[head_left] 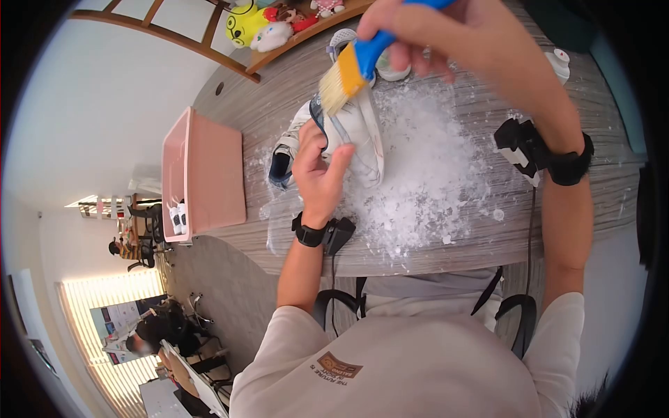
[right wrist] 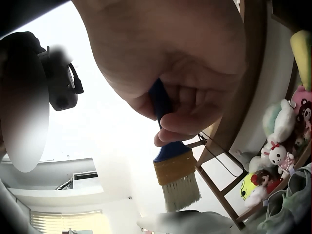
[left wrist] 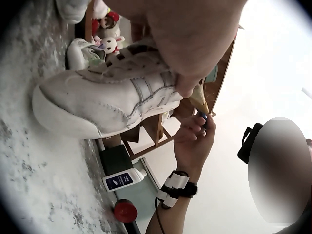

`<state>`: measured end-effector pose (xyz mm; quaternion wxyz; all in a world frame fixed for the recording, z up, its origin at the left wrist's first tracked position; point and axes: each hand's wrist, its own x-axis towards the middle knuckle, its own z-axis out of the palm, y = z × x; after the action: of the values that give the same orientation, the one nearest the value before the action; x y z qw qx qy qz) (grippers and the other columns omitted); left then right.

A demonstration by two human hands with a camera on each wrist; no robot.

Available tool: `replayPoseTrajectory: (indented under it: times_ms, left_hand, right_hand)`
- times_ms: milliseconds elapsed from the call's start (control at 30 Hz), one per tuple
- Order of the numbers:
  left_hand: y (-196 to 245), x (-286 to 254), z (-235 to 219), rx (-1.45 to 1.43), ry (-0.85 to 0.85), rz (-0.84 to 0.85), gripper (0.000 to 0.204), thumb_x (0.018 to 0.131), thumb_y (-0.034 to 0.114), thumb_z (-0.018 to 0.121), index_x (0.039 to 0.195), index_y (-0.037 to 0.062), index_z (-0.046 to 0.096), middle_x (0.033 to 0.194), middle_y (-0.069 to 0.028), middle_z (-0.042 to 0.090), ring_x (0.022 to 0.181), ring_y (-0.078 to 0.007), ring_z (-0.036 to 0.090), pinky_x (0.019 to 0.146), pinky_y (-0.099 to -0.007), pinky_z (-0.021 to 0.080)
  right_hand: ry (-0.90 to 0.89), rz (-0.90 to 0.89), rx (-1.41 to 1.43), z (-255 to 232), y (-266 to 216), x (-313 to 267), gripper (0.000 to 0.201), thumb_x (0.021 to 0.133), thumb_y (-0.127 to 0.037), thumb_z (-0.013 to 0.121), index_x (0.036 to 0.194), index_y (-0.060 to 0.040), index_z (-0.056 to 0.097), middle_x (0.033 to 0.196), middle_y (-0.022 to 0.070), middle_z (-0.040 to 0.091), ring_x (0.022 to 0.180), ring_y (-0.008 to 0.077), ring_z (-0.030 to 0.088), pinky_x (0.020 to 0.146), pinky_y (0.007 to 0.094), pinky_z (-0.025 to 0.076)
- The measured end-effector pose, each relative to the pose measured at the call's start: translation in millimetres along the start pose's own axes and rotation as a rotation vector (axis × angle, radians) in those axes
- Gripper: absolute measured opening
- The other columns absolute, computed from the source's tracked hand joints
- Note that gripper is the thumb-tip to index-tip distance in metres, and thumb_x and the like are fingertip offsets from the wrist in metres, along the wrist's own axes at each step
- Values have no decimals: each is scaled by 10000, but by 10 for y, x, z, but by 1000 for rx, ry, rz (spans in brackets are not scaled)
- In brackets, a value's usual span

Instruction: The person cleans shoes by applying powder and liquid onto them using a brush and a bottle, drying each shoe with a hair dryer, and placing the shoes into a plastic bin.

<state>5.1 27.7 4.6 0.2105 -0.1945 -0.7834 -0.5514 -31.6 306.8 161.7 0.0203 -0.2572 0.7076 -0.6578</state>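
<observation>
My left hand (head_left: 320, 171) grips a white sneaker (head_left: 366, 150) by its opening, thumb on the near side, and holds it tilted over the table. In the left wrist view the sneaker (left wrist: 87, 105) shows its toe and side stitching, with the left hand (left wrist: 195, 39) at its collar. My right hand (head_left: 446, 35) holds a paintbrush (head_left: 359, 66) with a blue handle and yellow ferrule. Its pale bristles overlap the sneaker's upper near the collar. From the right wrist, the right hand's fingers curl round the brush handle (right wrist: 163, 105), bristles pointing down.
White powdery residue (head_left: 425, 174) covers much of the wood-grain table (head_left: 578, 202). Another sneaker (head_left: 281, 164) lies left of the left hand; more shoes (head_left: 341, 40) stand behind. A pink bin (head_left: 216, 174) stands at the left, plush toys (head_left: 247, 26) at the back, a white bottle (left wrist: 122, 179) to the right.
</observation>
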Motion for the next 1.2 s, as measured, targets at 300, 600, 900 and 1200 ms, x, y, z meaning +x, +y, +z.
replayPoseTrajectory:
  times_ms: [300, 600, 900, 1200]
  left_hand:
    - [-38, 11, -4, -69, 79, -133, 151, 957, 55, 697, 1044, -54, 639, 1200, -65, 621, 1082, -134, 532, 950, -264, 417]
    - [-12, 14, -10, -67, 67, -144, 125, 964, 47, 687, 1024, -50, 635, 1130, -42, 598, 1014, -117, 519, 907, -234, 410]
    - [-73, 17, -18, 60, 75, 14, 193, 922, 99, 743, 1004, -54, 658, 1369, -119, 537, 1203, -217, 522, 1024, -324, 405]
    - [-63, -17, -56, 120, 42, 75, 195, 873, 67, 769, 945, -65, 645, 1429, -159, 534, 1213, -250, 536, 1025, -350, 409]
  right_hand:
    - [-51, -174, 53, -27, 285, 47, 201, 952, -247, 652, 999, -79, 751, 805, 36, 709, 710, 107, 631, 675, 259, 495]
    - [-26, -264, -96, 13, 196, 14, 194, 928, -224, 646, 993, -85, 765, 801, 38, 702, 730, 121, 641, 692, 254, 489]
    - [-39, -242, -376, 24, 21, -117, 230, 899, -275, 671, 1001, -90, 763, 780, 26, 688, 732, 118, 642, 683, 271, 494]
    - [134, -116, -129, 43, 107, -70, 228, 963, -196, 626, 1019, -2, 731, 749, 28, 662, 689, 81, 615, 641, 228, 492]
